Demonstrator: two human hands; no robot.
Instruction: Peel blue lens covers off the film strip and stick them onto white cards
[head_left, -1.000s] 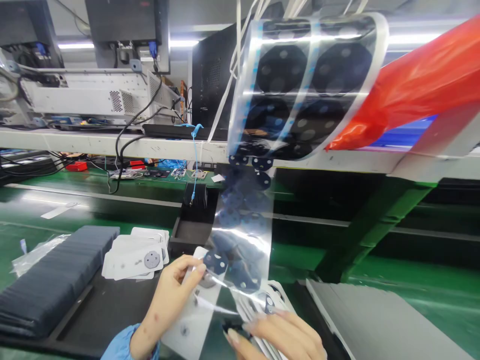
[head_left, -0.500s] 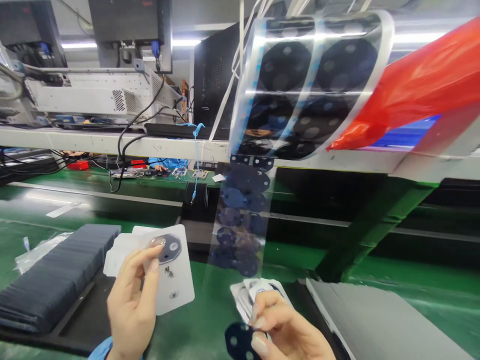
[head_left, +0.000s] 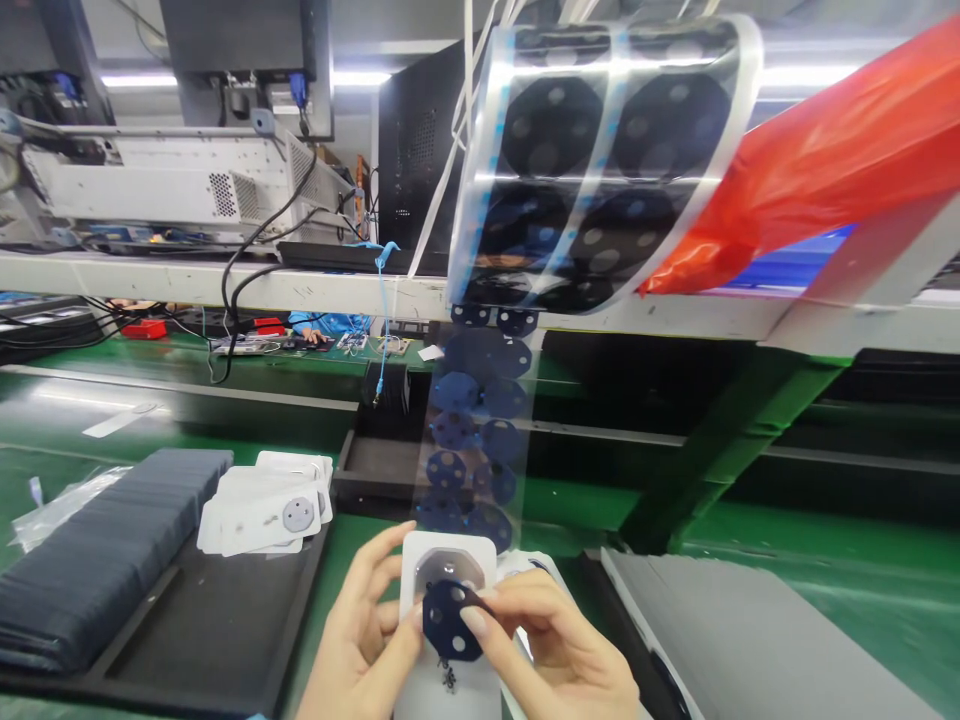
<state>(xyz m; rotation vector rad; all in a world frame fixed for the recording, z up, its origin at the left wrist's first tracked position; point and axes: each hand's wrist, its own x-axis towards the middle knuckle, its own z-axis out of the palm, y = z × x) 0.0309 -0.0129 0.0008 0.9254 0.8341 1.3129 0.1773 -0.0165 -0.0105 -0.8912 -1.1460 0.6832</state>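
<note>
From the head camera, both hands meet low in the middle of the frame. The left hand point(head_left: 367, 640) rises from the bottom edge with its palm turned inward; its fingers are curled round the left edge of a white rounded-corner plastic plate point(head_left: 448, 620) with a grey circular recess, and the thumb lies over the plate's front. The right hand point(head_left: 559, 655) comes in from the lower right, thumb and forefinger pinched on the rim of a dark blue round adhesive disc with small holes point(head_left: 448, 620). The disc sits over the plate's recess, touching it or nearly so; which cannot be told. The other right fingers are loosely bent below.

Just above the hands hangs a clear film strip carrying a double row of dark blue discs point(head_left: 471, 440), which runs down from a wide transparent roll of larger black discs point(head_left: 600, 160) at the top. A red plastic sheet point(head_left: 817, 160) slants beside the roll on the right.

The bench is a green mat point(head_left: 720, 530). On its left lies a black tray point(head_left: 195, 630) holding a row of dark grey flat pads point(head_left: 97, 560) and a fanned stack of white plates point(head_left: 262, 505). A pale grey flat board point(head_left: 750, 640) lies at the lower right. Behind runs a white shelf rail point(head_left: 225, 285) bearing a white metal machine housing point(head_left: 157, 185), black cables point(head_left: 247, 270) and a black cabinet point(head_left: 412, 150), lit by ceiling strip lamps.
</note>
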